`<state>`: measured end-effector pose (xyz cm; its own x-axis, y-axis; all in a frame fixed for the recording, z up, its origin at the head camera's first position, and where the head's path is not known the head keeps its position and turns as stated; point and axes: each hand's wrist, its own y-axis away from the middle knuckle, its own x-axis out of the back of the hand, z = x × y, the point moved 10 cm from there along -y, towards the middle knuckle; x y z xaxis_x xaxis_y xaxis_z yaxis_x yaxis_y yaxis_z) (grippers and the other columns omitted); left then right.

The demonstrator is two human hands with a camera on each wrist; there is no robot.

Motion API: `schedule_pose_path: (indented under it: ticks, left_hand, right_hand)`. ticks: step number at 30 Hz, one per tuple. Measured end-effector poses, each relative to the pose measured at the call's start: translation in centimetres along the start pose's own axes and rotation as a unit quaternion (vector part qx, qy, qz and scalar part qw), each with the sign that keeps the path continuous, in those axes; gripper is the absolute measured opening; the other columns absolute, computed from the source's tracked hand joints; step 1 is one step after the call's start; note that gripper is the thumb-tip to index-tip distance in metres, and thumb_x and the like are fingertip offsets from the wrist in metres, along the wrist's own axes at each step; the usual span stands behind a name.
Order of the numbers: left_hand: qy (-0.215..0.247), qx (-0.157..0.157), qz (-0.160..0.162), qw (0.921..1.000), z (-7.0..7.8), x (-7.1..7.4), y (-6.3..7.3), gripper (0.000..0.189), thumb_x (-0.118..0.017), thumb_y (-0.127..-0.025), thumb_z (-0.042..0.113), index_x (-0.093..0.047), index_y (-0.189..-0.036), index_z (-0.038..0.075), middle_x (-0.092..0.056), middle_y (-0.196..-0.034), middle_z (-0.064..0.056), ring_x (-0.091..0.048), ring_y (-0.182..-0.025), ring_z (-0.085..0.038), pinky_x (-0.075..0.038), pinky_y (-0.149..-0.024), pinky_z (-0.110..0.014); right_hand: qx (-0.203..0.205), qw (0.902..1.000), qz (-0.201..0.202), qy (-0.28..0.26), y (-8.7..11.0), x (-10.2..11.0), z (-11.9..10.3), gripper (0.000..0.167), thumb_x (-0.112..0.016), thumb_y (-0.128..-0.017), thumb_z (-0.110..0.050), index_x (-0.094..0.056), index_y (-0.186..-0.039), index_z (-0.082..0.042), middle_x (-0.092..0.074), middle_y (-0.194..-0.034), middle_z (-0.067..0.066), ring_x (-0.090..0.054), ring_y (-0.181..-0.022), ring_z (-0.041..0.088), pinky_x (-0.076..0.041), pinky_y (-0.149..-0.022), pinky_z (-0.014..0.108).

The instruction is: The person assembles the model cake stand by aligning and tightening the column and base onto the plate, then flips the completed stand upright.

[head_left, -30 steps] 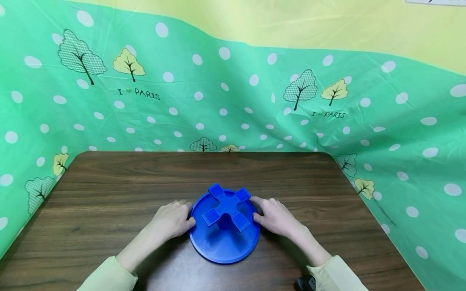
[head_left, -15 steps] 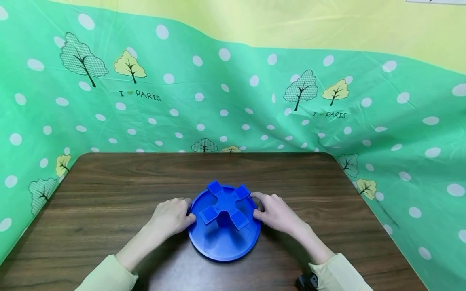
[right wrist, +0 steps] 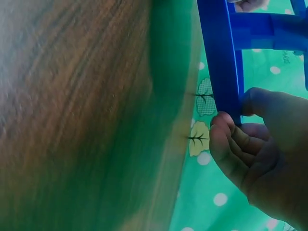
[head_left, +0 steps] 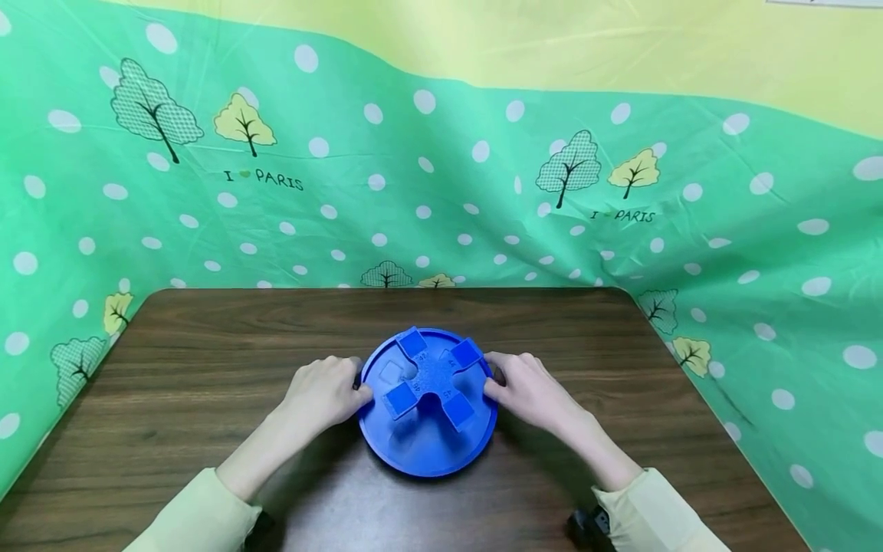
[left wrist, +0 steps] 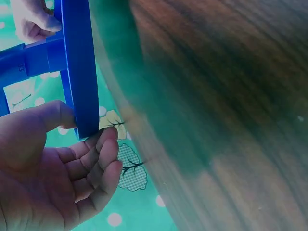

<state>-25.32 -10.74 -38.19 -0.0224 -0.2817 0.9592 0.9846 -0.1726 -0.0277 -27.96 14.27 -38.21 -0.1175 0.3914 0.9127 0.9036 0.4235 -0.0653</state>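
A blue plastic stand (head_left: 428,456) has a round, flat base, a short post and a cross-shaped top with raised square pads and small figures on it. My left hand (head_left: 320,392) grips the base's left rim, thumb on the upper face. On the opposite rim, my right hand (head_left: 534,392) holds it the same way. In the left wrist view, the base (left wrist: 81,72) is clear of the tabletop, with the left hand's fingers (left wrist: 108,151) curled under its edge. The right wrist view likewise has the base (right wrist: 221,57) raised, pinched between thumb and fingers.
The dark wood-grain table (head_left: 241,330) lies beneath. A green and yellow dotted cloth (head_left: 428,184) with printed trees hangs behind it and along both sides. Something small and black (head_left: 588,529) shows by the right sleeve.
The stand has moved farther from me, up in the head view, carried between both hands. Both forearms have moved along with it, and the grip looks unchanged.
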Motion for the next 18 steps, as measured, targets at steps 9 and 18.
schedule_pose_path:
  ticks: [9, 18]
  left_hand:
    - [0.024, -0.004, 0.017, 0.9996, 0.3, 1.4, -0.8, 0.029, -0.066, -0.087, 0.022, -0.054, -0.063, 0.013, -0.051, -0.057, -0.001, -0.049, -0.053, -0.02, -0.035, -0.046, -0.032]
    - [0.043, -0.009, 0.034, 0.9985, 0.5, 3.3, -1.7, 0.024, -0.062, -0.088, 0.022, -0.057, -0.067, 0.014, -0.053, -0.059, -0.001, -0.051, -0.056, -0.019, -0.036, -0.049, -0.032]
  right_hand:
    - [0.021, 0.9995, 0.02, 0.015, -0.4, 1.7, -0.4, 0.012, -0.063, -0.094, -0.015, -0.071, -0.103, -0.014, -0.05, -0.062, -0.009, -0.046, -0.053, 0.005, -0.035, -0.047, 0.021]
    - [0.031, 0.9972, 0.067, -0.007, -0.7, 3.6, -0.4, 0.036, -0.062, -0.095, -0.011, -0.068, -0.13, -0.004, -0.067, -0.077, -0.003, -0.055, -0.061, 0.007, -0.047, -0.057, 0.021]
